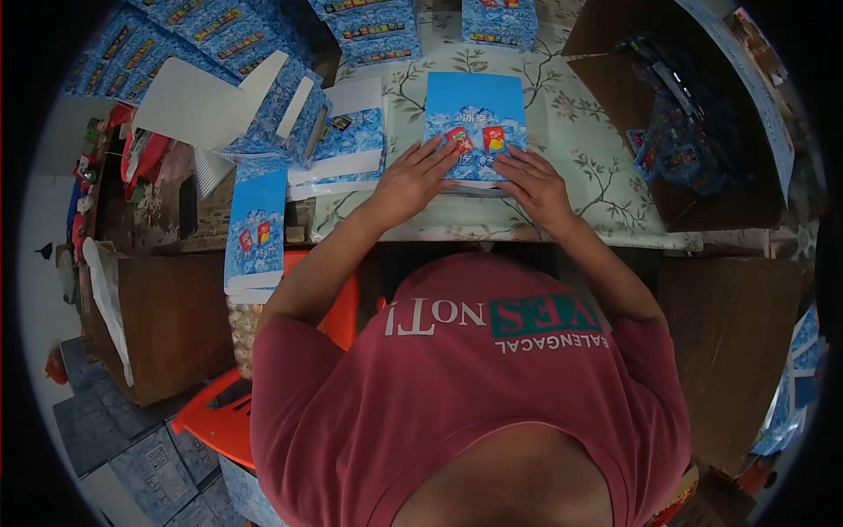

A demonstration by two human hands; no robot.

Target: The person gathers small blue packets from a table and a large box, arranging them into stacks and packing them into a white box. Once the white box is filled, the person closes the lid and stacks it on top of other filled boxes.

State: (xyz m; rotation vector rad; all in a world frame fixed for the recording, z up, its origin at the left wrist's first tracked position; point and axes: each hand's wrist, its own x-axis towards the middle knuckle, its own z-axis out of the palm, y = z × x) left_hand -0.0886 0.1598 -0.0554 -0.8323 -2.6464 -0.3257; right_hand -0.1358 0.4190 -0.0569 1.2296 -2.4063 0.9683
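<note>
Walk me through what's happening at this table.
The person has both hands, left and right, spread on the near part of a blue printed carton on the flowered tablecloth. To the left are more printed cartons and one with its white flaps open. To the right, an open cardboard box holds dark, glossy items.

An orange chair [211,423] stands beside a brown carton [176,307] with white plastic [109,307] over its edge. Another carton [724,342] stands at lower right. The red thing [151,160] at upper left may be a bag.
</note>
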